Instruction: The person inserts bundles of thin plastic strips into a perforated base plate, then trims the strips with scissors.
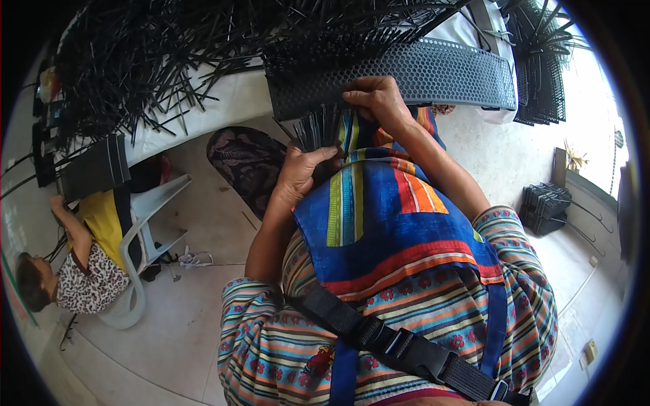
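Note:
My left hand [302,170] is closed around a bundle of thin black strips [317,128], which fan upward from between thumb and fingers. My right hand [380,103] is at the near edge of a long black perforated panel [464,71], thumb and forefinger pinched together. What that pinch holds, if anything, is too small to make out. Many black strips [332,51] stand up out of the holes over the panel's left part, while the right part shows bare round holes.
A large heap of loose black strips [162,61] covers the white table [233,95] at the far left. At the left, another person [91,281] in a white plastic chair [139,271] holds a dark panel [95,169]. Black wire racks [545,206] stand on the floor at the right.

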